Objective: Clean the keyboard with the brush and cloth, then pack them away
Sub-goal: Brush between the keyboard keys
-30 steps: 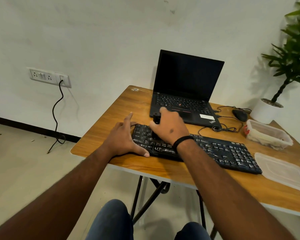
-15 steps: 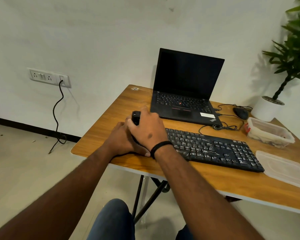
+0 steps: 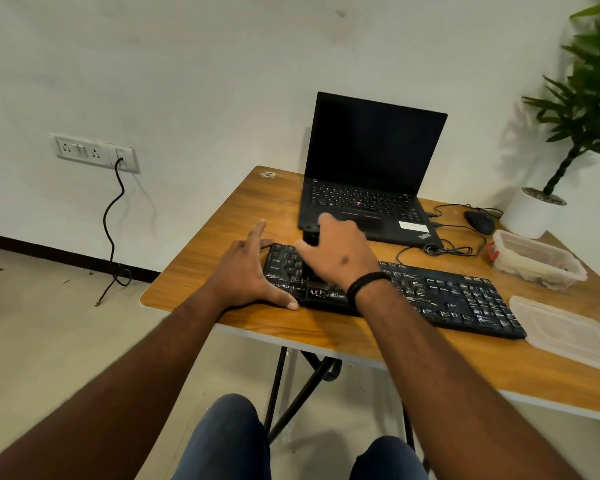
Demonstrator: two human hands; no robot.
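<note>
While the wooden table [image 3: 243, 202] carries everything, the biggest thing on it is the black laptop [image 3: 371, 174], which stands open at the far side with a dark screen. In front of it lies the black keyboard [image 3: 447, 296], long and flat, near the front edge of the table, with its left end under the two hands. At the far right corner stands a plant [image 3: 582, 109] in a white pot [image 3: 530, 214]. Just beside the right end of the keyboard lies a clear plastic lid [image 3: 565, 332], and behind the lid stands an open plastic box [image 3: 537, 263] with something pale inside; I cannot tell what it is. A black mouse [image 3: 479, 221] rests near the pot, and its cable goes toward the laptop.

The left hand [image 3: 246, 275] lies flat at the left end of the keyboard, the fingers straight and spread, the thumb along the front edge. The right hand [image 3: 340, 254] is above the left part of the keys, and its fingers curl around a small black brush [image 3: 310, 237], of which only the top end shows past the fingers. The right wrist wears a black band [image 3: 366, 282].
</note>
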